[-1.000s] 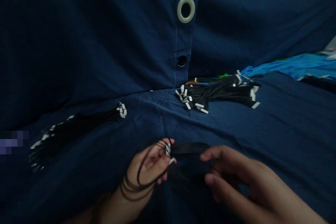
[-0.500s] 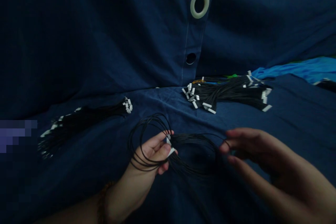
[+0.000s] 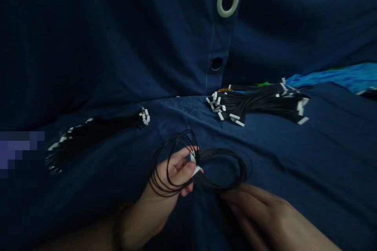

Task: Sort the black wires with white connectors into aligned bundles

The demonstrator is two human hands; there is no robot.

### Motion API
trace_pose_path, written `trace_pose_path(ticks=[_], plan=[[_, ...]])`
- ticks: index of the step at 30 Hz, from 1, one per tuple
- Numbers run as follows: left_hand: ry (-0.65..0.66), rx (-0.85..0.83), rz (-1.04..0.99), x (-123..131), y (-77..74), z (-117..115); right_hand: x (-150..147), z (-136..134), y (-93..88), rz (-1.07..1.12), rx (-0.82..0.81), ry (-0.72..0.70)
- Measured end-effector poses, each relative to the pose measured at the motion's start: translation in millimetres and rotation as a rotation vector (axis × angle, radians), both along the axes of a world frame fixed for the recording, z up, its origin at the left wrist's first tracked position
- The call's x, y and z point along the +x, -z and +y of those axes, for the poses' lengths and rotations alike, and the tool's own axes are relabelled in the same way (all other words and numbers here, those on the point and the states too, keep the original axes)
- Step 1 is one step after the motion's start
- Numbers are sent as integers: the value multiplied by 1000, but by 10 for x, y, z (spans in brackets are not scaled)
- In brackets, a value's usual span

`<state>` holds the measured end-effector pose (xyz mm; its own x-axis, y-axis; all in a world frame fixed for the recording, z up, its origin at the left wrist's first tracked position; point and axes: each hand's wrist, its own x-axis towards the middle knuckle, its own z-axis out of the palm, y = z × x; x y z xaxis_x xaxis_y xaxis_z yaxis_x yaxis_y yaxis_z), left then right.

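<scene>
In the middle, my left hand [image 3: 179, 170] is closed in a pinch on a looped bundle of thin black wires [image 3: 240, 164]. Between its thumb and fingers show white connectors [image 3: 193, 156]. Loose wire loops arch over the back of this hand, while a thicker coil sticks out to its right. Just under that coil is my right hand [image 3: 259, 211], back upward, fingers drawn together and pointing left. Its fingertips lie in dark shadow at the coil's lower edge, so what they grip is hidden.
Dark blue cloth [image 3: 294, 157] covers the surface and rises behind. A black wire bundle with white ends [image 3: 100, 129] lies left. More wires with white connectors [image 3: 259, 104] are piled at the back right, near bright blue material [image 3: 338, 76]. A pale ring [image 3: 227, 0] is set in the cloth.
My right hand has moved down and left, from beside the coil to beneath it, and its fingers have come together. The coil looks rounder. My left hand keeps its hold.
</scene>
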<state>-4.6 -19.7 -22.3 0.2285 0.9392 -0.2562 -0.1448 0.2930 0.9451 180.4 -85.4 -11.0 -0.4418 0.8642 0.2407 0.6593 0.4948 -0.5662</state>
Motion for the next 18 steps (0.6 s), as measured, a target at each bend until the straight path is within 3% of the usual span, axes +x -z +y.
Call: trace_pose_path(ticks=[4, 10, 13, 18], plan=[[33, 27, 21, 28, -25, -45, -88, 37, -53, 255, -205, 5], [19, 92, 18, 67, -90, -138, -174, 96, 73, 416, -624, 68], [26, 91, 29, 78, -97, -137, -201, 118, 74, 454, -674, 117], [-4, 100, 70, 78, -94, -131, -180, 122, 17, 375, -567, 140]])
